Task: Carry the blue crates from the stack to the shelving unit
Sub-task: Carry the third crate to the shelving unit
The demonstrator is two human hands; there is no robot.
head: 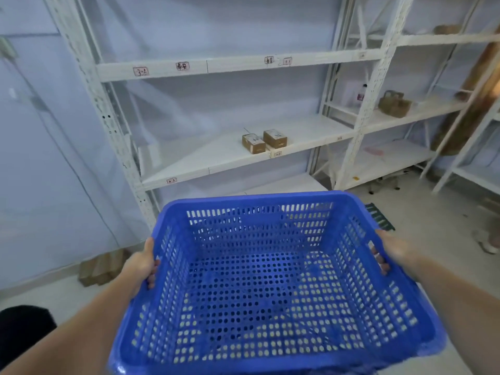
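Observation:
I hold a blue perforated plastic crate (259,288) in front of me, open side up and with nothing in it. My left hand (142,265) grips its left rim, fingers curled under the edge. My right hand (389,253) grips the right rim through a handle slot. The white metal shelving unit (216,66) stands straight ahead against the wall, beyond the crate's far edge. Its middle shelf (211,155) is at about the height of the crate's far rim. The stack of crates is out of view.
Two small cardboard boxes (263,142) sit on the middle shelf, right of centre. A second shelving bay (392,117) to the right holds a brown basket (393,104) and a bottle. Cardboard pieces (100,269) lie on the floor at the left upright's foot.

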